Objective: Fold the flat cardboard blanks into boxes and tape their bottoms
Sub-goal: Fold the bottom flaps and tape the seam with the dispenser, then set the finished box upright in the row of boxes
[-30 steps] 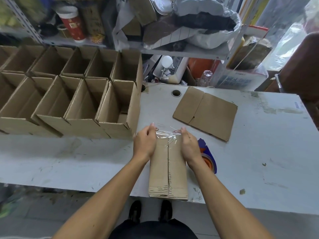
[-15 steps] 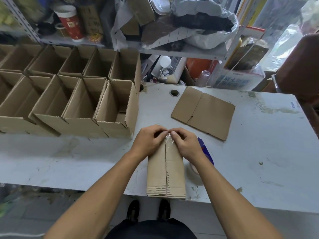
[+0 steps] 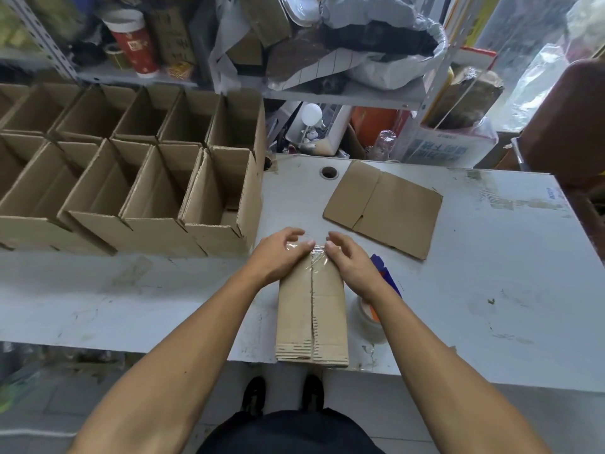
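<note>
Both hands, left [image 3: 278,253] and right [image 3: 350,260], have spread since pinching; curled fingertips now press tape [image 3: 311,257] over box [image 3: 311,309] edge. Seam nearly sealed.

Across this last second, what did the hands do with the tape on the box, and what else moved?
The left hand and right hand, first flat on either side of the box, came together at its far end, pressed the clear tape down over the edge, and now spread slightly with fingers arched. Nothing was let go. The box, the flat blank, the tape roll and the finished boxes stayed put.
</note>
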